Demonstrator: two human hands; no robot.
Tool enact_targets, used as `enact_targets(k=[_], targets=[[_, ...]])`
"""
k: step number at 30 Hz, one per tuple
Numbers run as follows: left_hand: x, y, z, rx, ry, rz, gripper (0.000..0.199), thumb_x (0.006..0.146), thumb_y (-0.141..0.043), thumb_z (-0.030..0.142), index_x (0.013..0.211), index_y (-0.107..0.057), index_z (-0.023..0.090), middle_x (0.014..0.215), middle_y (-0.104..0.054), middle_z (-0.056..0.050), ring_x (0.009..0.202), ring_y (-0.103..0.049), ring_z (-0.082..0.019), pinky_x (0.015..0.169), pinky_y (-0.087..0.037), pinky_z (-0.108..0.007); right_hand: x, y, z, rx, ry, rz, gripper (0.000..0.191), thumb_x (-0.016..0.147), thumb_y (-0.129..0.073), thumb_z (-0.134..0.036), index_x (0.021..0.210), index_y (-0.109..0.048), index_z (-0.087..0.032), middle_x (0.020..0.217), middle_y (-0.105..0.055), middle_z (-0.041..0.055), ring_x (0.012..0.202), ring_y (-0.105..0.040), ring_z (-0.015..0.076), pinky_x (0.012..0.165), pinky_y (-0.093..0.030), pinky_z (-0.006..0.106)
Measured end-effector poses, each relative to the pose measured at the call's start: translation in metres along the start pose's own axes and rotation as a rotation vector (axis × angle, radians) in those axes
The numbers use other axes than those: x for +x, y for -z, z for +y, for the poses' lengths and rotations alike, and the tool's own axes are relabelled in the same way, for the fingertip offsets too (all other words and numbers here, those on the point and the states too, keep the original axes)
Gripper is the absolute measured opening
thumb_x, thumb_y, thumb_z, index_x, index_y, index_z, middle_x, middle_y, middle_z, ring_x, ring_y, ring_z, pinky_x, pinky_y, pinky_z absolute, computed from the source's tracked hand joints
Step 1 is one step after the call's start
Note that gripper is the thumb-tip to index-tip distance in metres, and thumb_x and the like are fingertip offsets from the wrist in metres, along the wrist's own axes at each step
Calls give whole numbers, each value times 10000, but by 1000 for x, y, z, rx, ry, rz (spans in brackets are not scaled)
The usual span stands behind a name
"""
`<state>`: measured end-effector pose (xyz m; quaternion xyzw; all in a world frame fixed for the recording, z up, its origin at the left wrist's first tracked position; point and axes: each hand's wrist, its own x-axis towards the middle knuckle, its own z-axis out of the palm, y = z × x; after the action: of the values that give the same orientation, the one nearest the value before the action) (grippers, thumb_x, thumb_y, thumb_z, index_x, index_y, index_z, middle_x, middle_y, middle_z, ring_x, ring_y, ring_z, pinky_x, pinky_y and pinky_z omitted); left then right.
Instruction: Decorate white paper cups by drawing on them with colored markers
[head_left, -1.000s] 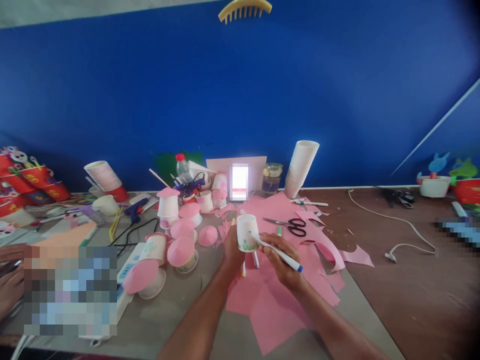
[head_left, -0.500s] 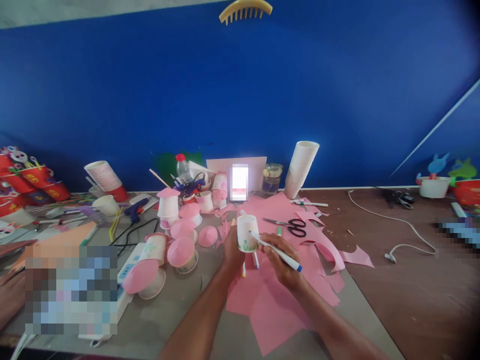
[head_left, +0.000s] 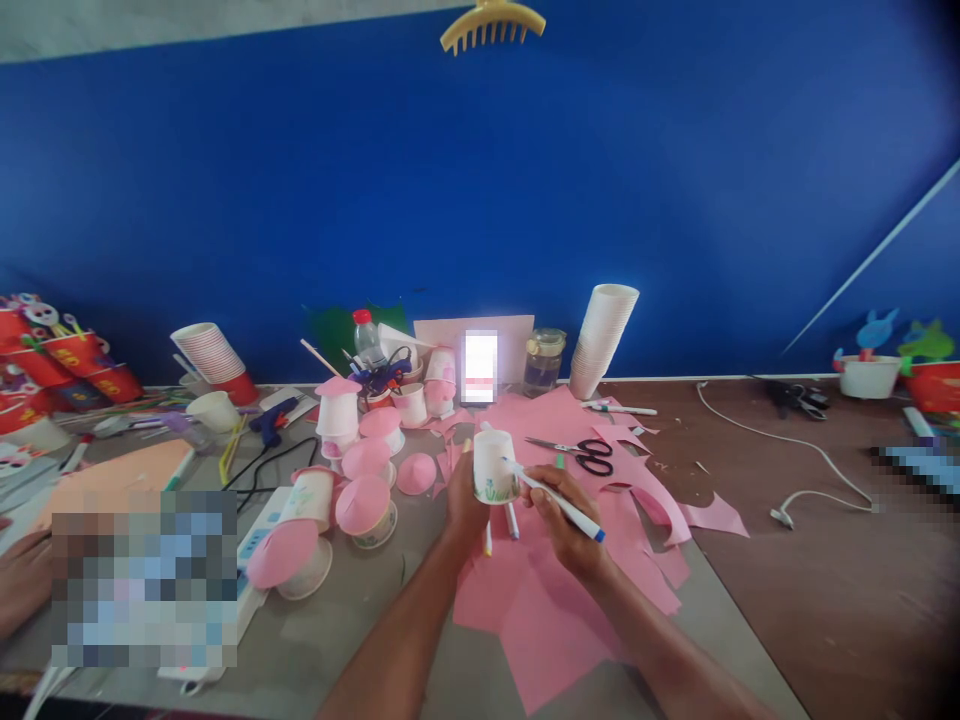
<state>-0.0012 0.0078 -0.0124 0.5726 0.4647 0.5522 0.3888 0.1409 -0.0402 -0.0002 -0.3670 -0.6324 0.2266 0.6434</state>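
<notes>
A white paper cup [head_left: 493, 458] with green grass and small flowers drawn near its lower edge is held upside down by my left hand [head_left: 466, 500]. In my right hand [head_left: 568, 522] is a white marker [head_left: 564, 507] with a blue end, its tip at the cup's side. Pink paper [head_left: 551, 600] lies beneath both hands, with a few more markers [head_left: 512, 520] on it just below the cup. To the right, scissors [head_left: 577, 452] with black handles rest on the paper. Left of my hands stand several cups topped with pink paper cones [head_left: 363, 503].
A tall stack of white cups [head_left: 602, 340] and a jar [head_left: 544, 361] stand at the back. Further left are a blue glue gun [head_left: 274, 422] and a power strip [head_left: 259, 545]. Another person's hand [head_left: 26, 575] is at the far left. A white cable [head_left: 787, 438] crosses the brown table.
The marker tip has shifted slightly right on the cup, and the cup has turned a little. At the far left, the other person's hand has moved back from the orange paper.
</notes>
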Motion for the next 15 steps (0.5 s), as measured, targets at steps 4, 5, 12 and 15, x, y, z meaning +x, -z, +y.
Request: enact_targets(k=[4,5,12,15], targets=[[-1,0,3,-36,9,-9,61,696,-671,162,722,-623,190,679,-624,9,621,-548,-153,571,-400,-260,0,0,0,1,-4,8,147,966,-563,-313,1050,-662,-244,802,-673,20,665,-636,149,597,-538,268],[-1,0,4,-43,14,-5,68,693,-672,161,711,-614,192,670,-617,11,614,-541,-152,563,-395,-259,0,0,0,3,-2,13,147,966,-562,-314,1045,-662,-240,796,-672,20,661,-634,148,595,-537,265],[-1,-1,6,-36,49,22,121,644,-696,165,682,-584,192,665,-586,18,621,-519,-144,555,-387,-251,0,0,0,-1,2,7,152,970,-551,-318,1030,-655,-224,774,-659,22,643,-625,144,581,-529,260],[0,-1,4,-47,69,32,124,639,-697,167,712,-600,191,679,-591,19,626,-524,-144,557,-386,-250,0,0,0,-17,-1,5,151,967,-556,-315,1038,-656,-226,761,-663,18,638,-630,146,583,-533,260]])
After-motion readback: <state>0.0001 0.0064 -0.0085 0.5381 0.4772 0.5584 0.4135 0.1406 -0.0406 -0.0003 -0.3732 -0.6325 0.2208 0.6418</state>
